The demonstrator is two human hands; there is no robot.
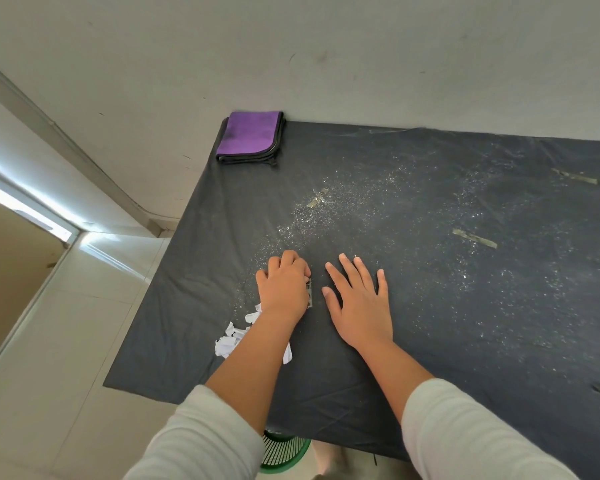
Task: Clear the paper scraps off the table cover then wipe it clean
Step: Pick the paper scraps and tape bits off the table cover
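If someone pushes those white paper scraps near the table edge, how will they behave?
The paper scraps look crumpled and light, so they would probably slide easily on the dark table cover. Loose pieces may scatter, and some could drop off the near edge.

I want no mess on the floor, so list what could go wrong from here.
1. The paper scraps lie near the cover's left edge, while the green basket sits under the front edge, so a sweep could drop them on the floor.
2. Fine specks may scatter if brushed dry.
3. The left hand, curled by a tape strip, may tear the cover when peeling.
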